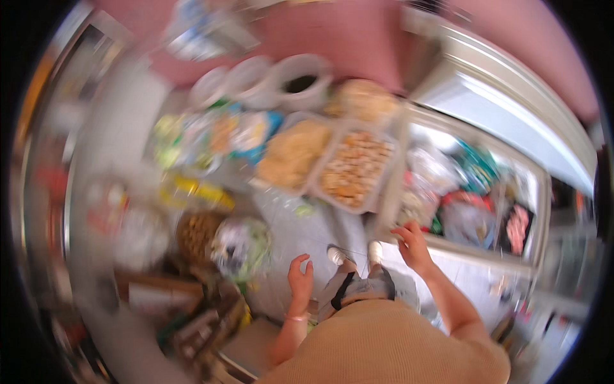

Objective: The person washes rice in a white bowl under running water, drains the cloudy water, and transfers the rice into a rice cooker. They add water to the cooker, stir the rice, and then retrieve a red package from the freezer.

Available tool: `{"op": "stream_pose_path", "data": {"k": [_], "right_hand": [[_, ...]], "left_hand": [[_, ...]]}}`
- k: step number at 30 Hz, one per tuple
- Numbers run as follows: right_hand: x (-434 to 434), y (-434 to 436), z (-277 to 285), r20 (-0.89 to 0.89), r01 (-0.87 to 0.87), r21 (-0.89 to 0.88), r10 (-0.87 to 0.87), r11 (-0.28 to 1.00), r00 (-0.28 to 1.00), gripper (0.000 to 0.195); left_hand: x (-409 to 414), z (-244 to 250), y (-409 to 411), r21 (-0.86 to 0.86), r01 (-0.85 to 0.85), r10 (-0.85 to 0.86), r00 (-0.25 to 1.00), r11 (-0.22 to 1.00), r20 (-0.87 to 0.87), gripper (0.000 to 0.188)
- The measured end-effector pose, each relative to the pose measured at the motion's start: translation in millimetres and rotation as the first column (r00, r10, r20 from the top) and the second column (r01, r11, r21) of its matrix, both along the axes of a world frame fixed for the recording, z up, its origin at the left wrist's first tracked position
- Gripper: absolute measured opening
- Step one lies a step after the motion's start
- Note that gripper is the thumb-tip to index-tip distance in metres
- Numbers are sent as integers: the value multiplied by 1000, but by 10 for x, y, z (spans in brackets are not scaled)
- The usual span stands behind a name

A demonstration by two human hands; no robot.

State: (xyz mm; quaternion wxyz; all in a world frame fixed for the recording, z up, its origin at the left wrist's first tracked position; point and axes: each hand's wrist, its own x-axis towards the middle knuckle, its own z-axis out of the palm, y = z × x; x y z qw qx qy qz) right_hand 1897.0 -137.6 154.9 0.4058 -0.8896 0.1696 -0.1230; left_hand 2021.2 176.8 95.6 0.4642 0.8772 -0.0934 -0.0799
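My right hand (pixel 413 246) is over the near left edge of an uncovered chest freezer (pixel 484 254), fingers apart and seemingly holding nothing. Whether it touches the rim, I cannot tell. Inside the freezer lie a teal bag (pixel 479 168), a greyish plastic bag (pixel 467 221), clear bags (pixel 431 168) and a black tray of pink meat (pixel 517 229). My left hand (pixel 301 281) hangs in the air at my left side, fingers loosely curled, with nothing in it. Left of the freezer sit a clear tub of brown chunks (pixel 356 168) and a tub of yellowish food (pixel 293 153).
White buckets (pixel 302 86) stand at the back by a pink wall (pixel 331 38). Floor-level goods at left include a basket of brown items (pixel 196 230), a bag of greens (pixel 242 247) and a cardboard box (pixel 163 288). The raised freezer lid (pixel 503 105) leans back. Much is blurred.
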Motion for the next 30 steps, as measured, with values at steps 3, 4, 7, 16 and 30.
{"op": "stream_pose_path", "data": {"k": [3,4,7,16,30], "right_hand": [[-182,-16,-257,-30,248,445,-263,861,964,40],[-268,-23,-347,-78,353,626,-395,695,915,38],[-779,57,-15,59,378,96,-385,921,921,32],[-2666,2107,-170,-167,985,131,-977,108,130,31],[-3435,4333,-1046,-159,674,-12,-664,-739,-731,36]], "left_hand": [[-131,148,-526,-10,351,-347,929,936,130,20],[-148,191,-680,-18,452,-444,883,892,149,20],[-209,463,-1121,-17,715,-706,694,699,142,20],[-259,383,-1803,81,986,-971,-158,-146,178,18],[-2932,699,-2360,165,663,-623,-745,-730,238,18]]}}
